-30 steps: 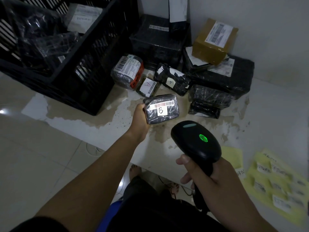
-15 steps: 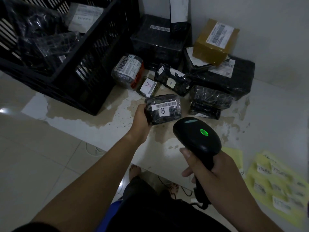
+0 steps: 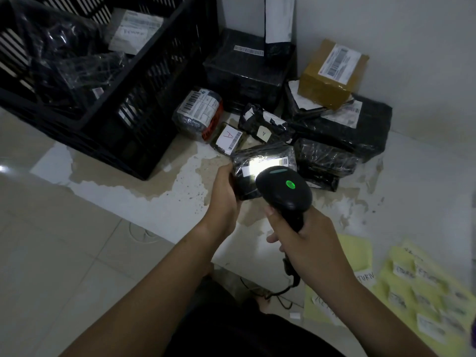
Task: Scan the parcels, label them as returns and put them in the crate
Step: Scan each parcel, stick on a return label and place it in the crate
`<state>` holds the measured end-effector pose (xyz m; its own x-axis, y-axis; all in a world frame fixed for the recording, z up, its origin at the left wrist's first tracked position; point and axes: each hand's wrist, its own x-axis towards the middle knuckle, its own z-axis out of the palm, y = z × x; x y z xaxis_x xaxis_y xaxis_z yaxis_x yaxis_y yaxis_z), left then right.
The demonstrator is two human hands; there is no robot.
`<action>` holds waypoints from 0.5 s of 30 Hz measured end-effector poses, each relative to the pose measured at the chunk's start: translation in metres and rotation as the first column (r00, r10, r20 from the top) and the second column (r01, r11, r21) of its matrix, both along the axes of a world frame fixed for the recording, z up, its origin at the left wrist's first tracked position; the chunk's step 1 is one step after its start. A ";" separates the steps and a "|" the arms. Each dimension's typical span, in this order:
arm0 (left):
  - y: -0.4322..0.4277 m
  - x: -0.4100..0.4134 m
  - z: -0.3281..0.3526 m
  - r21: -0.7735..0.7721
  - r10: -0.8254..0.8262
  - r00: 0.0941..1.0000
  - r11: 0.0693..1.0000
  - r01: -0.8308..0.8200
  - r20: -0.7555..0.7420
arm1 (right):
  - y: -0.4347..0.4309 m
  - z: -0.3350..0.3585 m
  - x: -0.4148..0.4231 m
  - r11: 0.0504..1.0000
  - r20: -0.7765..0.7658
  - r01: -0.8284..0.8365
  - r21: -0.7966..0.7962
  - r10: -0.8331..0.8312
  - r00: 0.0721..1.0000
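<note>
Beside the black slatted crate (image 3: 154, 112), the left hand (image 3: 224, 191) grips a small black-wrapped parcel (image 3: 265, 161) label-up so the right hand (image 3: 309, 243), gripping a black scanner (image 3: 283, 188), lights it

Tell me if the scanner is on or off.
On: the scanner shows a green light on top and throws a bright patch on the parcel that the left hand holds.

Left hand (image 3: 222, 194) holding parcel (image 3: 268, 154), right hand (image 3: 309, 243) gripping scanner (image 3: 286, 191), forearms extended
</note>
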<state>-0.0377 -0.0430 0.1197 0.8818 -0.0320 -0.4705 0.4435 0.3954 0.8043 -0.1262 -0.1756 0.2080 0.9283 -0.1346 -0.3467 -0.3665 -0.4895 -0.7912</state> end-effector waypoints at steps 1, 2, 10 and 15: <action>0.000 0.000 0.000 0.000 0.010 1.000 1.000 -0.010 -0.008 | 0.000 -0.001 0.000 1.000 0.005 -0.003 0.003 0.003 1.000; 0.000 0.000 0.000 0.005 0.016 1.000 1.000 -0.016 -0.014 | 0.000 -0.002 -0.001 1.000 0.011 -0.008 0.006 0.008 1.000; 0.001 0.003 -0.002 0.011 0.047 0.998 0.999 -0.046 -0.052 | -0.001 -0.003 0.000 1.000 0.002 -0.018 0.003 0.018 1.000; 0.000 0.004 0.003 0.033 0.047 0.997 0.998 -0.046 -0.054 | 0.000 -0.001 0.000 1.000 -0.003 -0.018 0.002 0.018 1.000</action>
<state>-0.0337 -0.0430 0.1223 0.8548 0.0240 -0.5183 0.4690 0.3915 0.7917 -0.1262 -0.1757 0.2072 0.9296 -0.1175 -0.3494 -0.3599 -0.4944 -0.7913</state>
